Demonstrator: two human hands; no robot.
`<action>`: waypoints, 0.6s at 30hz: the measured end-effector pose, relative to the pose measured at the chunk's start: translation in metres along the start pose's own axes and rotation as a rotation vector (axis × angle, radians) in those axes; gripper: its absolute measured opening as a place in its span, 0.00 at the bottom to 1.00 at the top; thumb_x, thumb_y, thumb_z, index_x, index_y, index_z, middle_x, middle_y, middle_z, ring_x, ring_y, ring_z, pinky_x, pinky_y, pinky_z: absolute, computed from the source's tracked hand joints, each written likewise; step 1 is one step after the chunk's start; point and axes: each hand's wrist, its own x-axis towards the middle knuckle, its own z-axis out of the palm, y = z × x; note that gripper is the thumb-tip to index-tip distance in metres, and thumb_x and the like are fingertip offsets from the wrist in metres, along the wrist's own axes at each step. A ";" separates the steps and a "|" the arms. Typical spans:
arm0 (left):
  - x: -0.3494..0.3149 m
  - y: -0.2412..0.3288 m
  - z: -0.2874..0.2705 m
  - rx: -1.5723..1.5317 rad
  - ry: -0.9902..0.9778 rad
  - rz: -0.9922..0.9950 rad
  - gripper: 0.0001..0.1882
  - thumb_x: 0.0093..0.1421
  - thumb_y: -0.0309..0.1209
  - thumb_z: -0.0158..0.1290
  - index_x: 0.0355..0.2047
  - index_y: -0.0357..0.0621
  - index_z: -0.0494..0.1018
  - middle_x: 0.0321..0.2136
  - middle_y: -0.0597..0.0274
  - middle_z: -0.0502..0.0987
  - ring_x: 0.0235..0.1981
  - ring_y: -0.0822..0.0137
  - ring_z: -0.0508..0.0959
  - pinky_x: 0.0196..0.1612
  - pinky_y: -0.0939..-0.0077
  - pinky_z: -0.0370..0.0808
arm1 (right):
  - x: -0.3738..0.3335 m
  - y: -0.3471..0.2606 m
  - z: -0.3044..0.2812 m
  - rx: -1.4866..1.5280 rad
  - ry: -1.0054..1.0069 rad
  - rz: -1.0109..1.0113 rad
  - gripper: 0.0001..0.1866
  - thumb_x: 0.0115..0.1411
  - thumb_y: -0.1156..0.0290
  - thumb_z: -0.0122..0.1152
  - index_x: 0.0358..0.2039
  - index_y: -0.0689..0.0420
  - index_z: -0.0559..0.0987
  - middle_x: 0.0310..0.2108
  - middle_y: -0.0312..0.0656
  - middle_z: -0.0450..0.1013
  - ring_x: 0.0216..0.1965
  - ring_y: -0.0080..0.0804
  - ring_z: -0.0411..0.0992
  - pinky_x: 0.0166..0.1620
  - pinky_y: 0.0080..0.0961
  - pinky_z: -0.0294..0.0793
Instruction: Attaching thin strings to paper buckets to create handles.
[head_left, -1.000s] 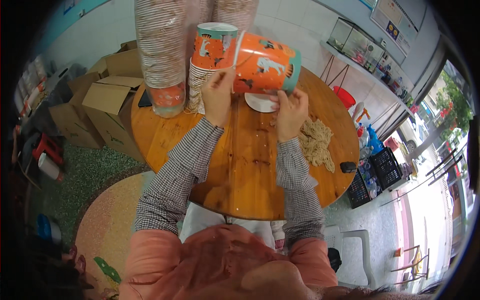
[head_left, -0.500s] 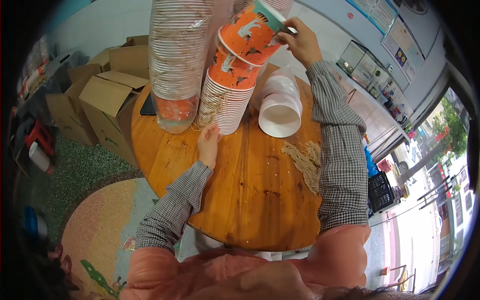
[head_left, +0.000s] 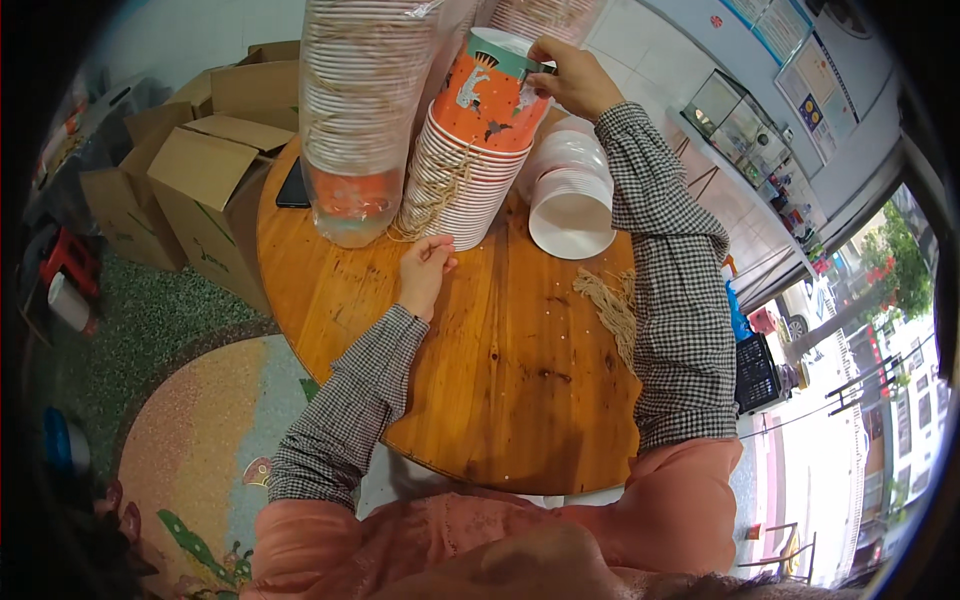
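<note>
My right hand (head_left: 578, 78) grips the green end of an orange paper bucket (head_left: 490, 95) patterned with animals. That bucket sits upside down on top of a tall nested stack of paper buckets (head_left: 468, 185), whose white rims show in close rows. Loose loops of tan string (head_left: 437, 200) hang along the stack's left side. Beside the stack's foot, my left hand (head_left: 428, 275) is closed, its fingertips pinched together; what they hold, if anything, is hidden.
A taller stack of buckets in clear plastic (head_left: 352, 130) stands to the left. White bowls in plastic (head_left: 572, 215) lie to the right, above a bundle of tan strings (head_left: 612, 310). All rest on the round wooden table (head_left: 490, 400). Open cardboard boxes (head_left: 215, 200) stand left; a dark phone-like slab (head_left: 293, 187) lies near.
My right hand has lowered the orange bucket over the one beneath, so only one orange side shows now. My left hand's fingers have drawn together near the stack's foot.
</note>
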 end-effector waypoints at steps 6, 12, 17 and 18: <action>0.004 -0.008 -0.002 0.034 -0.046 -0.022 0.08 0.62 0.26 0.48 0.41 0.40 0.74 0.31 0.69 0.75 0.27 0.78 0.74 0.32 0.86 0.70 | -0.016 0.005 0.006 0.078 -0.023 0.021 0.24 0.56 0.72 0.60 0.53 0.54 0.67 0.40 0.47 0.75 0.31 0.33 0.77 0.35 0.27 0.77; 0.010 -0.012 -0.011 0.180 -0.144 -0.075 0.09 0.63 0.27 0.48 0.41 0.38 0.73 0.30 0.67 0.75 0.27 0.76 0.74 0.32 0.84 0.72 | -0.090 0.041 0.032 0.287 0.447 -0.072 0.19 0.56 0.66 0.60 0.47 0.59 0.73 0.39 0.49 0.76 0.34 0.38 0.77 0.39 0.30 0.76; 0.016 -0.021 -0.010 0.229 -0.212 -0.079 0.09 0.63 0.28 0.48 0.40 0.37 0.74 0.29 0.66 0.75 0.27 0.76 0.74 0.33 0.84 0.73 | -0.232 0.139 0.124 0.280 0.296 0.523 0.11 0.57 0.65 0.58 0.31 0.61 0.79 0.20 0.43 0.75 0.22 0.31 0.75 0.28 0.29 0.73; 0.016 -0.025 -0.002 0.231 -0.259 -0.052 0.08 0.63 0.27 0.48 0.39 0.36 0.73 0.28 0.65 0.75 0.25 0.76 0.74 0.31 0.84 0.73 | -0.266 0.162 0.144 0.162 0.347 0.504 0.12 0.57 0.65 0.58 0.31 0.62 0.79 0.22 0.44 0.76 0.25 0.34 0.75 0.30 0.30 0.73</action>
